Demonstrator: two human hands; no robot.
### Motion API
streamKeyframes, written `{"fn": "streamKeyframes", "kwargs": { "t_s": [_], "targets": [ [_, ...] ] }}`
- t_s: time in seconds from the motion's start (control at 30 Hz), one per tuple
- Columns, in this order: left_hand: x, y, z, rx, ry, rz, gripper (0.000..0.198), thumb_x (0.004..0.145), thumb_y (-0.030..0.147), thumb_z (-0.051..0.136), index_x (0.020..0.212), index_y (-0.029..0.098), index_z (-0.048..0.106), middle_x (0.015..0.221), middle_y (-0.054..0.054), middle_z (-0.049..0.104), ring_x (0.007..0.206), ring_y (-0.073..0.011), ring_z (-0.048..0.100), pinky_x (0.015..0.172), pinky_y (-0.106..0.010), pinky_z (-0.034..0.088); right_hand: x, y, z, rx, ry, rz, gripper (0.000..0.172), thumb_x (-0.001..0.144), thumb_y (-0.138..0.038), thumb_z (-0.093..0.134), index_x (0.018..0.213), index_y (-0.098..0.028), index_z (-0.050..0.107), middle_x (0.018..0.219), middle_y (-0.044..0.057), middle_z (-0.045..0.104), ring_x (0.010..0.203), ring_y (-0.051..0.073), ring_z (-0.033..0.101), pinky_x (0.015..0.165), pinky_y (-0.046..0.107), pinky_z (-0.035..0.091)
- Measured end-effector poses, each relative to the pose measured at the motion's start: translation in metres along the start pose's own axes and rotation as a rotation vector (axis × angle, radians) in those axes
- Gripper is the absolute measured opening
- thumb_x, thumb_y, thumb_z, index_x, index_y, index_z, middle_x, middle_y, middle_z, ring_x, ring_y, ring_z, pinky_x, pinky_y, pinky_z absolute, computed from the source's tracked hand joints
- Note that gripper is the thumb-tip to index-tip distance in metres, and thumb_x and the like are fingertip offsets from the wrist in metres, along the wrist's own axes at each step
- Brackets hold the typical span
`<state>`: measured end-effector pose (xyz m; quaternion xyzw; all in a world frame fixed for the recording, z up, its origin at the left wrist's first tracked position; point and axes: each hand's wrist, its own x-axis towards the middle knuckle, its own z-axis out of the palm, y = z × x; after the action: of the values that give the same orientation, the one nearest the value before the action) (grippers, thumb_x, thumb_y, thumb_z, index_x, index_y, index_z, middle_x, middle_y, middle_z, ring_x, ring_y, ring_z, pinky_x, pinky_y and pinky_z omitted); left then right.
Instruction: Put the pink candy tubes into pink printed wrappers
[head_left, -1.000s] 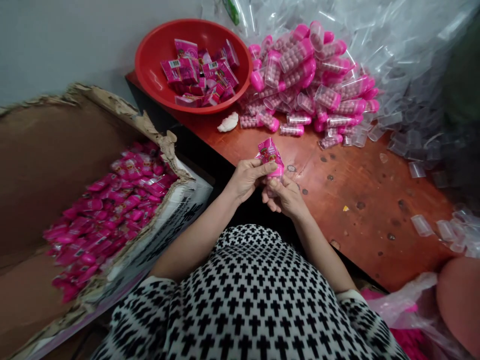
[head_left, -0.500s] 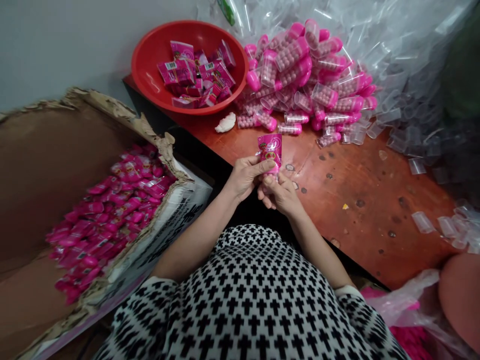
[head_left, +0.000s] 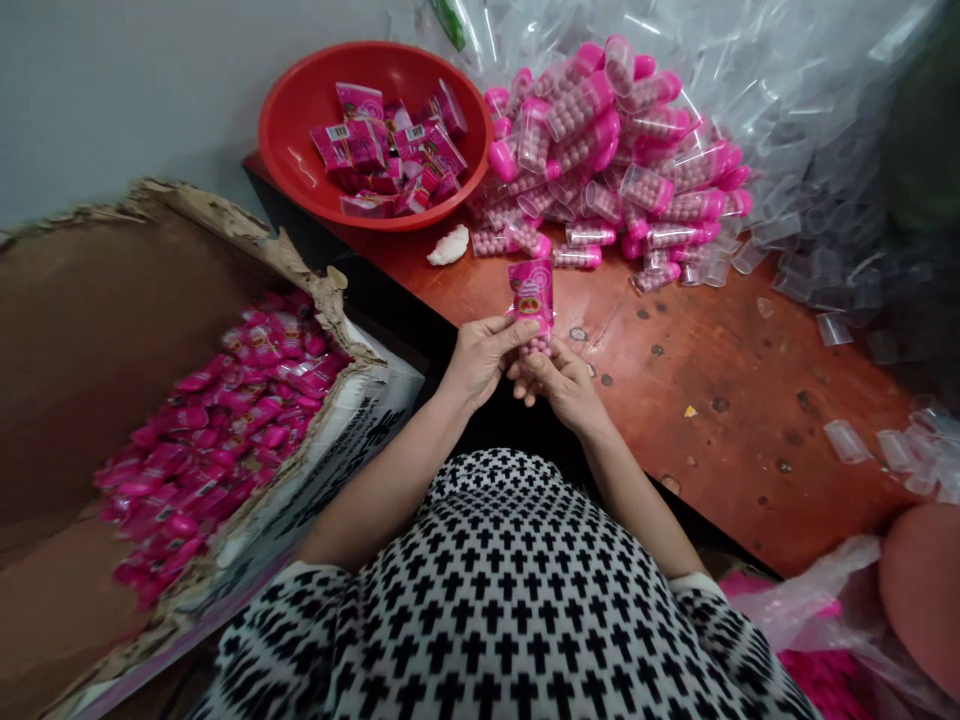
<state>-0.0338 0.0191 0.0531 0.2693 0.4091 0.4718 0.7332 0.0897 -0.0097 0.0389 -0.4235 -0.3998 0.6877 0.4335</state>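
In front of my body both hands meet over a clear tube (head_left: 536, 345) of small pink balls, with a printed pink wrapper (head_left: 532, 290) over its upper part. My left hand (head_left: 480, 362) pinches the wrapper from the left, thumb across its lower edge. From below and the right, my right hand (head_left: 568, 386) grips the bottom of the tube with closed fingers. The tube's upper end is hidden inside the wrapper. Beyond them lies a heap of similar pink-capped tubes (head_left: 585, 110).
A red bowl (head_left: 292, 170) of flat pink wrappers stands at the table's far left corner. A torn cardboard box (head_left: 360, 375) at left holds many wrapped pink pieces. Empty clear tubes (head_left: 847, 440) lie on the right of the reddish table (head_left: 675, 350). A whitish lump (head_left: 448, 245) sits near the bowl.
The wrapper and tube have shifted slightly left with both hands. More of the tube's pink balls now show below the wrapper, between my fingers.
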Motion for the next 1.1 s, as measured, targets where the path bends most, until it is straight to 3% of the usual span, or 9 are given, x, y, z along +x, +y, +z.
{"fn": "streamKeyframes", "kwargs": {
  "t_s": [0.13,0.33,0.5,0.6,0.73,0.93,1.1],
  "targets": [
    [0.003,-0.001,0.002,-0.104,0.089,0.051,0.033,0.053,0.032,0.087,0.065,0.01,0.066,0.059,-0.002,0.063,0.049,-0.0074,0.056,0.045,-0.017,0.045,-0.001,0.004,0.0,0.029,0.09,-0.049,0.035,0.076,-0.047,0.071,0.091,-0.021,0.053,0.079,-0.002,0.068,0.059,0.008,0.065,0.054,0.02,0.056],
    [0.0,-0.002,0.003,-0.13,0.023,-0.012,0.043,0.06,0.049,0.081,0.068,0.01,0.065,0.062,-0.004,0.064,0.046,-0.0083,0.053,0.041,-0.02,0.041,-0.003,0.008,0.004,0.035,0.076,-0.039,0.036,0.076,-0.049,0.07,0.091,-0.021,0.053,0.069,-0.004,0.066,0.054,0.009,0.064,0.05,0.02,0.055],
    [0.001,-0.009,0.004,-0.092,0.139,0.087,0.038,0.055,0.04,0.086,0.059,0.011,0.062,0.055,-0.002,0.061,0.047,-0.0079,0.054,0.044,-0.018,0.043,-0.006,0.006,0.012,-0.051,0.228,-0.115,0.035,0.076,-0.046,0.071,0.093,-0.021,0.054,0.073,-0.005,0.068,0.053,0.008,0.064,0.052,0.021,0.056],
    [-0.002,-0.014,0.009,-0.088,0.193,0.074,0.036,0.058,0.041,0.084,0.065,0.01,0.066,0.058,-0.002,0.062,0.043,-0.0068,0.051,0.038,-0.018,0.037,-0.007,0.007,0.014,-0.064,0.265,-0.124,0.035,0.074,-0.046,0.072,0.091,-0.022,0.053,0.069,-0.006,0.067,0.05,0.008,0.063,0.052,0.022,0.057],
    [-0.007,-0.015,0.01,-0.126,0.163,0.035,0.033,0.062,0.039,0.082,0.066,0.01,0.067,0.057,-0.001,0.061,0.043,-0.0055,0.05,0.037,-0.016,0.036,-0.007,0.009,0.01,0.037,0.208,-0.039,0.038,0.07,-0.046,0.075,0.088,-0.022,0.052,0.064,-0.006,0.067,0.045,0.008,0.06,0.048,0.021,0.056],
    [-0.005,-0.012,-0.001,-0.073,-0.043,-0.006,0.034,0.064,0.042,0.079,0.07,0.01,0.069,0.055,-0.001,0.059,0.041,-0.0058,0.046,0.039,-0.018,0.038,-0.009,0.007,0.009,0.141,0.184,-0.005,0.038,0.069,-0.047,0.075,0.084,-0.021,0.052,0.062,-0.004,0.067,0.043,0.008,0.058,0.041,0.019,0.051],
    [-0.008,-0.017,0.0,0.037,0.08,0.044,0.036,0.059,0.043,0.082,0.062,0.01,0.066,0.062,-0.004,0.064,0.049,-0.0087,0.054,0.042,-0.019,0.04,-0.012,0.008,0.011,-0.03,0.288,-0.098,0.033,0.075,-0.044,0.072,0.088,-0.022,0.051,0.06,-0.007,0.064,0.045,0.009,0.06,0.046,0.02,0.054]
  ]
}}
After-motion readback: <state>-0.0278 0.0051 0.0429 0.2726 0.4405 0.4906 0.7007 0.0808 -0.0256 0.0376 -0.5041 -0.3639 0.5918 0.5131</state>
